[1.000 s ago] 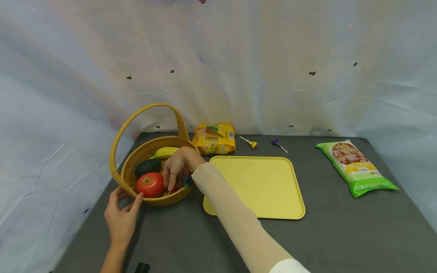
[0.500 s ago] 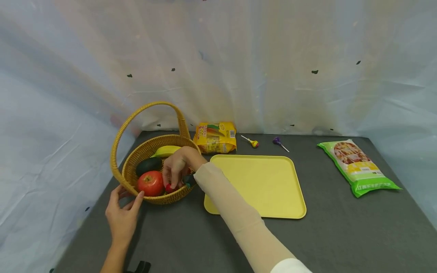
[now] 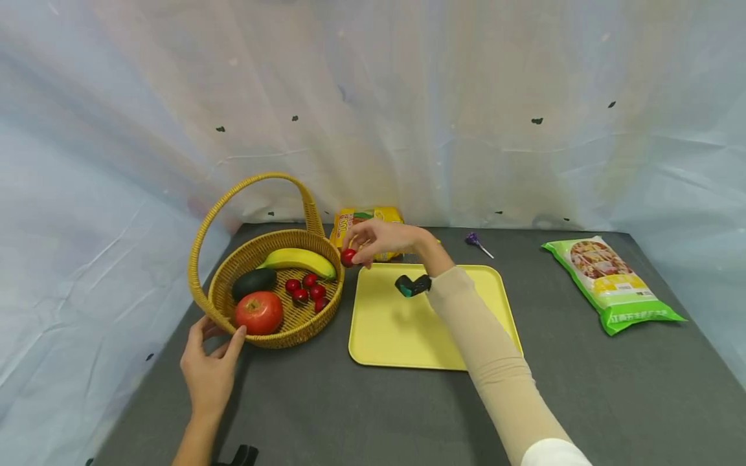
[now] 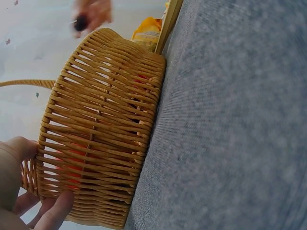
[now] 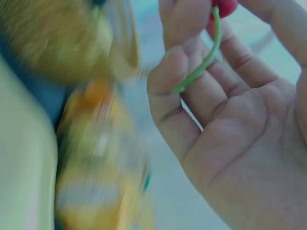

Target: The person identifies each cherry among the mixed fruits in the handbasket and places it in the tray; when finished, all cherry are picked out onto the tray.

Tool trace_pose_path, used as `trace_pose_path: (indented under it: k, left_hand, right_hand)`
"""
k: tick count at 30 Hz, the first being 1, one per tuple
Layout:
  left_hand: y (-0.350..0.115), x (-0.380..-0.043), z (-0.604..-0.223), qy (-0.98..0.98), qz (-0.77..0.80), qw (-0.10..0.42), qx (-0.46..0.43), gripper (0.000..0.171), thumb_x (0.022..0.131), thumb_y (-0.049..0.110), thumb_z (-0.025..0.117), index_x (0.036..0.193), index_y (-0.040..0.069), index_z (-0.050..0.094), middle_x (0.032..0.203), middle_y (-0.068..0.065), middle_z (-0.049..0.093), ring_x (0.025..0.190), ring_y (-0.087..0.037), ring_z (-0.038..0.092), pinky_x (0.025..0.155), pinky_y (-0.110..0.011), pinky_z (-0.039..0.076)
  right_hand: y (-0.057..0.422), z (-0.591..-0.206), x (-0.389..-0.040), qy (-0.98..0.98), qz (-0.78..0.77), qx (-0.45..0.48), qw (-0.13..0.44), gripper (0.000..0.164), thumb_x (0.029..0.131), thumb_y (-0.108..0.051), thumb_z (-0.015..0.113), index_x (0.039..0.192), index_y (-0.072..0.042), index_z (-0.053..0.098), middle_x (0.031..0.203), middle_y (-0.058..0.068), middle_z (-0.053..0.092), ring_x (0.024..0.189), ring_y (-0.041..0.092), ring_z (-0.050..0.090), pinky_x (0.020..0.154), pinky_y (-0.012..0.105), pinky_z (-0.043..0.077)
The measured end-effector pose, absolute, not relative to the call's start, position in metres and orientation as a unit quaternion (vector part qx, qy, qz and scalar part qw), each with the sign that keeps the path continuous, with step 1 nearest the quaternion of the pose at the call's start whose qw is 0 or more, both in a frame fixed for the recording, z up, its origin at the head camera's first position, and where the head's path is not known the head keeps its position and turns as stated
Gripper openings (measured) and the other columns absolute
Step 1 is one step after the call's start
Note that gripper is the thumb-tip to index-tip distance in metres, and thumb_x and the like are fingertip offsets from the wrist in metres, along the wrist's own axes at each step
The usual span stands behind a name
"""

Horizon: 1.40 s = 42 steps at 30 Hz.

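Note:
My right hand (image 3: 381,241) pinches a red cherry (image 3: 348,257) between thumb and fingers, raised beside the basket's right rim. In the right wrist view the cherry's green stem (image 5: 207,62) hangs across the fingers. My left hand (image 3: 211,369) grips the near left rim of the wicker basket (image 3: 317,330), thumb on the rim and fingers against the outer wall. Inside the basket lie a banana (image 3: 300,260), a dark green avocado-like fruit (image 3: 254,283), a large red fruit like a pomegranate (image 3: 259,314) and several cherries (image 3: 300,295).
Right of the basket is a yellow tray (image 3: 379,343), partly under my right arm. Behind it lie a yellow snack bag (image 3: 384,215) and a purple lollipop (image 3: 478,244). A green and white food bag (image 3: 612,285) lies at the right. The tall basket handle (image 3: 204,226) arches above.
My right hand has lifted out of the basket, up and to the right, bringing a cherry with it. Other cherries are now uncovered. My left hand stays on the rim.

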<state>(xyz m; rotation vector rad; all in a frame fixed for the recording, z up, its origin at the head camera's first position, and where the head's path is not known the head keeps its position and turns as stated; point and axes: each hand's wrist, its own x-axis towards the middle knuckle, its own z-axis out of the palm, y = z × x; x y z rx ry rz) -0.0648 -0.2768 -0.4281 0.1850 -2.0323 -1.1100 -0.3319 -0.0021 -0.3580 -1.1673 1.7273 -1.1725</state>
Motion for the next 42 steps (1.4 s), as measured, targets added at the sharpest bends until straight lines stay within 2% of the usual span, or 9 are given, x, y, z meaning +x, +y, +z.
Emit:
trace_pose_path:
  k: [3, 5, 8, 11, 15, 24, 31, 37, 42]
  left_hand:
    - [-0.276, -0.065, -0.428, -0.803, -0.436, 0.398, 0.085, 0.05, 0.083, -0.01, 0.075, 0.129, -0.012, 0.056, 0.108, -0.005, 0.058, 0.096, -0.004, 0.057, 0.071, -0.004, 0.051]
    - [-0.275, -0.065, -0.427, -0.804, -0.434, 0.396, 0.093, 0.049, 0.083, -0.009, 0.075, 0.129, -0.011, 0.056, 0.108, -0.007, 0.058, 0.095, -0.003, 0.056, 0.07, -0.004, 0.051]
    - [-0.275, -0.065, -0.426, -0.803, -0.438, 0.395, 0.088, 0.05, 0.083, -0.009, 0.075, 0.129, -0.012, 0.056, 0.108, -0.004, 0.057, 0.095, -0.004, 0.056, 0.071, -0.004, 0.051]
    - [-0.276, -0.064, -0.426, -0.804, -0.439, 0.393, 0.077, 0.051, 0.083, -0.011, 0.074, 0.13, -0.012, 0.056, 0.109, 0.002, 0.055, 0.096, -0.007, 0.057, 0.072, -0.005, 0.052]
    - [-0.276, -0.065, -0.427, -0.804, -0.44, 0.392, 0.073, 0.051, 0.082, -0.012, 0.074, 0.13, -0.012, 0.055, 0.11, 0.002, 0.055, 0.097, -0.007, 0.057, 0.072, -0.006, 0.052]
    - [-0.275, -0.066, -0.428, -0.804, -0.443, 0.39, 0.07, 0.051, 0.081, -0.013, 0.074, 0.129, -0.012, 0.056, 0.11, -0.001, 0.056, 0.097, -0.008, 0.057, 0.071, -0.006, 0.053]
    - [-0.277, -0.066, -0.427, -0.805, -0.439, 0.395, 0.065, 0.051, 0.081, -0.013, 0.075, 0.128, -0.013, 0.056, 0.11, 0.007, 0.054, 0.097, -0.005, 0.057, 0.073, -0.006, 0.052]
    - [-0.277, -0.067, -0.427, -0.804, -0.439, 0.395, 0.068, 0.052, 0.081, -0.012, 0.075, 0.13, -0.011, 0.056, 0.11, 0.01, 0.054, 0.098, -0.004, 0.057, 0.074, -0.006, 0.052]
    - [-0.276, -0.066, -0.427, -0.802, -0.439, 0.399, 0.072, 0.052, 0.081, -0.013, 0.075, 0.129, -0.011, 0.056, 0.11, 0.01, 0.054, 0.098, -0.004, 0.057, 0.073, -0.005, 0.052]
  right_hand:
    - [0.026, -0.38, -0.338, 0.696, -0.465, -0.415, 0.358, 0.036, 0.098, -0.007, 0.063, 0.132, 0.003, 0.058, 0.099, 0.026, 0.063, 0.088, 0.059, 0.053, 0.083, 0.063, 0.052]
    - [0.035, -0.395, -0.339, 0.71, -0.467, -0.394, 0.35, 0.036, 0.097, -0.006, 0.064, 0.131, 0.004, 0.06, 0.1, 0.022, 0.065, 0.092, 0.059, 0.055, 0.087, 0.066, 0.05]
    - [0.04, -0.413, -0.337, 0.727, -0.476, -0.364, 0.337, 0.035, 0.093, -0.002, 0.069, 0.127, 0.003, 0.063, 0.109, 0.018, 0.068, 0.096, 0.048, 0.062, 0.088, 0.057, 0.055]
    - [0.038, -0.426, -0.336, 0.74, -0.474, -0.355, 0.318, 0.035, 0.089, 0.0, 0.073, 0.123, 0.003, 0.066, 0.108, 0.013, 0.069, 0.093, 0.033, 0.066, 0.083, 0.043, 0.059]
    - [0.031, -0.439, -0.334, 0.758, -0.465, -0.359, 0.283, 0.033, 0.087, 0.001, 0.075, 0.119, 0.005, 0.067, 0.104, 0.012, 0.07, 0.085, 0.017, 0.063, 0.074, 0.027, 0.055]
    - [0.021, -0.448, -0.328, 0.796, -0.426, -0.355, 0.242, 0.022, 0.086, 0.0, 0.076, 0.107, 0.005, 0.07, 0.087, 0.008, 0.069, 0.071, 0.015, 0.058, 0.061, 0.025, 0.053]
    - [0.018, -0.419, -0.322, 0.857, -0.291, -0.379, 0.194, 0.031, 0.09, -0.012, 0.076, 0.115, 0.004, 0.07, 0.088, 0.01, 0.069, 0.07, 0.012, 0.056, 0.065, 0.024, 0.048]
    - [-0.015, -0.353, -0.317, 0.871, -0.222, -0.413, 0.146, 0.024, 0.094, -0.012, 0.07, 0.115, 0.0, 0.073, 0.108, 0.012, 0.072, 0.093, 0.022, 0.067, 0.083, 0.033, 0.057]
    - [-0.066, -0.324, -0.305, 0.789, -0.263, -0.512, 0.216, 0.025, 0.098, -0.011, 0.064, 0.12, 0.0, 0.07, 0.115, 0.014, 0.07, 0.098, 0.019, 0.067, 0.088, 0.028, 0.055]
